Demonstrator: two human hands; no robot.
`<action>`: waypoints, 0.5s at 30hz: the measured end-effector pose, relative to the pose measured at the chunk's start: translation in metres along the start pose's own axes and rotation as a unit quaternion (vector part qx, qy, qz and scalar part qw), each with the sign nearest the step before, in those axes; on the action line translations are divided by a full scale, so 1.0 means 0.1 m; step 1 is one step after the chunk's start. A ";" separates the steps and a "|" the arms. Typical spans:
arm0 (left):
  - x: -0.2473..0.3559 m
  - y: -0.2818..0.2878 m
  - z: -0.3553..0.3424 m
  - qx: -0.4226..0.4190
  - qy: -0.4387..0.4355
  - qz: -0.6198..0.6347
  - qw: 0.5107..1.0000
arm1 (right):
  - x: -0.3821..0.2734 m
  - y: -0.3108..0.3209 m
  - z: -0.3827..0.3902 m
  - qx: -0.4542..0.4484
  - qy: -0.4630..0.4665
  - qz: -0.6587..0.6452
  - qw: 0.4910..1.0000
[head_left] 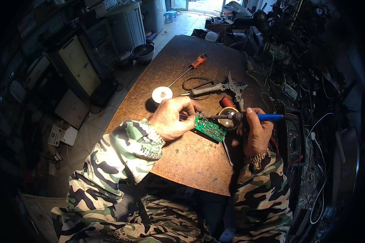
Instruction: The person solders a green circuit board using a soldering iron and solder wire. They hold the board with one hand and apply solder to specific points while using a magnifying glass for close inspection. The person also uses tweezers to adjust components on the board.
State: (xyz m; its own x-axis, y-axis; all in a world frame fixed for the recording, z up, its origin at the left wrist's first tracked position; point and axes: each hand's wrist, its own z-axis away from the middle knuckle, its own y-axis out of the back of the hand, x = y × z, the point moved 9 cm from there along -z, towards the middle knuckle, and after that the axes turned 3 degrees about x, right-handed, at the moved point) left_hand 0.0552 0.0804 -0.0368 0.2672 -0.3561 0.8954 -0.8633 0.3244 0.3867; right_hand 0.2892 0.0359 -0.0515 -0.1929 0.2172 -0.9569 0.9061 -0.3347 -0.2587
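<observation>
A small green circuit board (210, 128) lies tilted on the brown worktable (190, 162). My left hand (172, 117) holds the board's left edge, fingers curled over it. My right hand (255, 135) grips a soldering iron with a blue handle (267, 117); its dark tip points left and reaches the board's upper edge. Just behind the tip sits a round tin with a yellow rim (228, 114).
A white solder spool (162, 94), an orange-handled screwdriver (192, 67), a grey crimping tool (221, 87) and a black cable loop lie further back on the table. Tangled wires and gear crowd the right side. A dark pan (142, 52) and cabinets stand at the left.
</observation>
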 end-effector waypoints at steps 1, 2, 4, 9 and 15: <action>0.01 0.02 0.00 0.010 -0.011 -0.001 1.000 | 0.00 -0.01 0.00 -0.001 0.000 0.000 1.000; 0.02 0.03 0.01 0.020 -0.021 -0.002 1.000 | 0.00 -0.01 0.00 0.000 0.000 0.001 1.000; 0.02 0.04 0.01 0.030 -0.032 -0.004 0.999 | -0.02 -0.02 0.01 0.003 -0.002 0.003 1.000; 0.01 0.03 0.00 0.027 -0.031 -0.003 0.999 | 0.03 0.00 -0.01 -0.008 -0.004 0.015 1.000; 0.00 0.03 0.00 0.025 -0.034 -0.006 0.999 | 0.01 0.00 -0.01 -0.007 -0.004 0.017 1.000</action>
State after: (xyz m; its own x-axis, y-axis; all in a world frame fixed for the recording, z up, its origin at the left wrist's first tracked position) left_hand 0.0527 0.0814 -0.0355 0.2487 -0.4186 0.8734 -0.8813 0.2764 0.3834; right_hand 0.2888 0.0370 -0.0526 -0.1645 0.1983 -0.9662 0.9175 -0.3288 -0.2237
